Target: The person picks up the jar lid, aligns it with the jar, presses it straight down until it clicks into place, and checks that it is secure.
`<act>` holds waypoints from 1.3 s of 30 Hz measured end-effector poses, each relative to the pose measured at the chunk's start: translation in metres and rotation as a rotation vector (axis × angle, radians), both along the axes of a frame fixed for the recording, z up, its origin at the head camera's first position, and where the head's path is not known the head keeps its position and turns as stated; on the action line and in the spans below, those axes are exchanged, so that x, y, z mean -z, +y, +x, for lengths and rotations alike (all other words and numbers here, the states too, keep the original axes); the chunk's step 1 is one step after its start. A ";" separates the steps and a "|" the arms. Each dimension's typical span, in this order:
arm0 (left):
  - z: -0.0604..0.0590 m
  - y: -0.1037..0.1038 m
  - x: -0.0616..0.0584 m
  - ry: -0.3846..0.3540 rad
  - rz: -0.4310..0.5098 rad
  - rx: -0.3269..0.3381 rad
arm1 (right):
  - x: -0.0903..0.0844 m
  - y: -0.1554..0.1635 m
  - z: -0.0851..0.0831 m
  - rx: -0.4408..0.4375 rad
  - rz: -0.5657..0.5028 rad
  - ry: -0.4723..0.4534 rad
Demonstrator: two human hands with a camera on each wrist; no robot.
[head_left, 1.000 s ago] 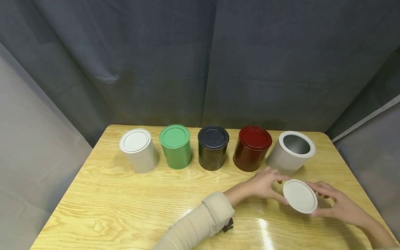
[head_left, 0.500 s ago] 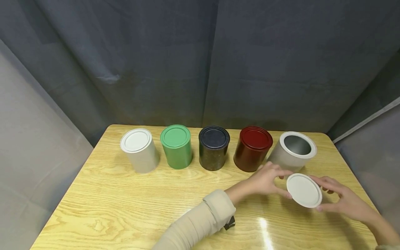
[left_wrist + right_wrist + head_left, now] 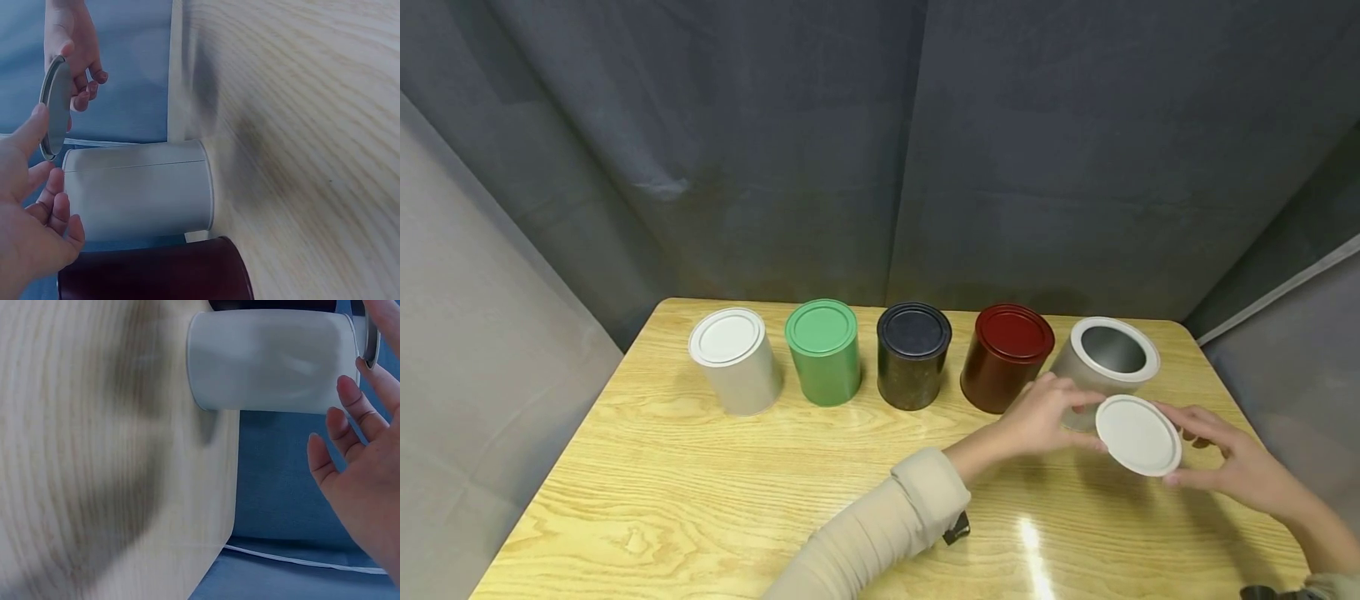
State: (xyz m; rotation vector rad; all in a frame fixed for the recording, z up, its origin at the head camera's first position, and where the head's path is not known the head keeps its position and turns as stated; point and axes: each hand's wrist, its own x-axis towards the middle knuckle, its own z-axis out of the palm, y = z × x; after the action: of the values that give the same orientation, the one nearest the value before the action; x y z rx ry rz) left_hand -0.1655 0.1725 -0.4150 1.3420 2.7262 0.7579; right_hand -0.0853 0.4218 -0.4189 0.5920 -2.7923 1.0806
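Between my two hands, a round off-white lid (image 3: 1138,436) is held by its edge above the table, tilted in the head view. My left hand (image 3: 1051,417) pinches its left side with thumb and forefinger, the other fingers loosely bent. On the opposite side my right hand (image 3: 1228,462) pinches the rim the same way. Just behind the lid stands an off-white can (image 3: 1086,375), its top uncovered and the grey inside showing. In the left wrist view the lid (image 3: 57,109) appears nearly edge-on, level with the can's open end.
Left of the uncovered can stand a dark red can (image 3: 1006,358), a black can (image 3: 912,358), a green can (image 3: 823,354) and a white can (image 3: 737,367), all lidded, in a row along the far part of the wooden table (image 3: 700,500). Grey curtains (image 3: 775,150) surround it.
Both hands have carried the lid away from the body and slightly right, closer to the uncovered can; it now overlaps that can's lower front. The other cans have not moved.
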 end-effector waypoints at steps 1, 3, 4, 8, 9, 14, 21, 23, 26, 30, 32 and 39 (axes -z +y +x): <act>0.000 0.000 -0.002 0.001 0.004 -0.008 | -0.001 0.000 -0.001 0.004 -0.003 0.004; 0.000 0.001 -0.004 0.006 0.011 -0.019 | -0.004 0.000 -0.002 0.011 -0.003 0.014; -0.001 0.001 -0.005 0.013 0.012 -0.025 | -0.004 0.000 -0.003 0.011 -0.002 0.023; -0.002 0.002 -0.010 0.037 0.017 -0.048 | -0.007 0.002 -0.007 0.033 0.007 0.033; -0.003 0.003 -0.011 0.040 0.019 -0.053 | -0.008 0.002 -0.008 0.039 0.007 0.035; -0.007 0.002 -0.015 0.041 0.056 -0.050 | -0.013 0.000 -0.012 0.062 -0.026 0.049; -0.014 0.002 -0.021 0.029 0.127 -0.016 | -0.024 -0.001 -0.018 0.083 -0.017 0.030; -0.015 0.002 -0.024 0.017 0.137 -0.012 | -0.027 -0.001 -0.021 0.089 -0.018 0.034; -0.017 0.003 -0.028 0.020 0.139 -0.008 | -0.031 0.000 -0.024 0.084 -0.009 0.048; -0.021 0.004 -0.031 0.036 0.131 -0.015 | -0.036 0.000 -0.030 0.081 -0.001 0.057; -0.024 0.005 -0.033 0.042 0.126 -0.021 | -0.038 0.001 -0.033 0.089 0.000 0.054; -0.034 0.008 -0.035 0.023 0.084 -0.047 | -0.041 0.003 -0.044 0.088 0.017 0.043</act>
State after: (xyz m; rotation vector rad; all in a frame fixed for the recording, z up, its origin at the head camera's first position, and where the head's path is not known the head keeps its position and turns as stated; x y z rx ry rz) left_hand -0.1998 0.1807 -0.3800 1.3142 2.7819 0.8752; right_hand -0.1291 0.4244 -0.3778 0.4830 -2.7645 1.0160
